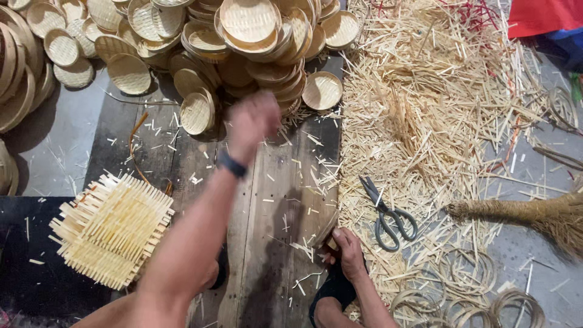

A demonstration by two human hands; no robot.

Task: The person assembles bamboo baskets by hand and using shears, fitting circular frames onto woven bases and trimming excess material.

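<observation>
While the left hand (252, 121) is reaching, blurred, toward the baskets (243, 42), finger state unclear, the right hand (347, 250) is resting by the board's (267, 200) right edge, fingers loosely curled, near the scissors (385, 215)

Bare planks (267, 200) between basket pile (243, 48) and scissors (385, 215)

1. The left hand (252, 121) reaches out, blurred, toward a heap of small round woven baskets (243, 36); its grip cannot be made out
2. A dark wristband (231, 164) sits on that wrist
3. The right hand (349, 249) rests low on the wooden boards (273, 200), fingers (340, 238) on a board edge
4. Grey scissors (385, 214) lie on bamboo offcuts (425, 109)
5. A square woven mat (112, 229) lies to the left
6. A straw broom (534, 215) lies at the right
</observation>
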